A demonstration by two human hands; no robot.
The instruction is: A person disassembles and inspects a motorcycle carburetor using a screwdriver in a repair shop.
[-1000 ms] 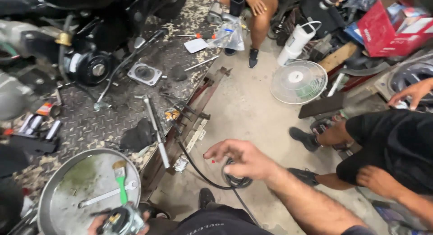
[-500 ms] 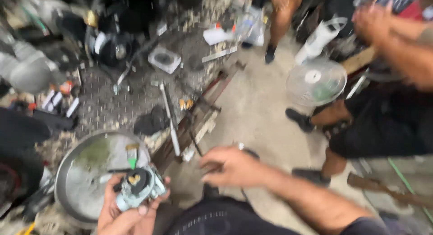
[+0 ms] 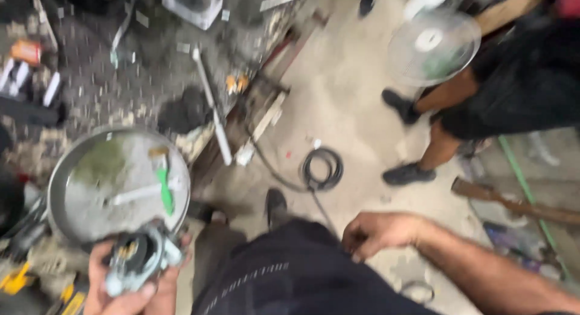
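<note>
- The whole view is blurred, so small tools on the far left, by the orange and yellow bits near the edge, cannot be made out.
- The left hand [image 3: 130, 291] is at the near left, cut off by the bottom edge; its fingers are wrapped around a grey metal engine part [image 3: 140, 259], held just in front of a pan.
- The round metal pan [image 3: 72, 170] lies just beyond that hand, with a green-handled brush [image 3: 163, 182] and a pale rod lying in it.
- Far of the pan is a dark patterned metal floor plate [image 3: 103, 91] strewn with parts too smeared to name; a long pale bar [image 3: 211, 109] lies along its edge.
- In the middle, the person's dark trousers [image 3: 290, 279] hide the ground below; a black shoe shows just beyond them.
- A coil of black cable [image 3: 322, 168] lies on the bare concrete floor [image 3: 344, 97].
- The right hand [image 3: 377, 233] rests on the trousers, fingers curled loosely, holding nothing that can be seen.
- Far right, a white fan [image 3: 432, 46] stands by another person's legs [image 3: 444, 125], whose upper body is cut off.
</note>
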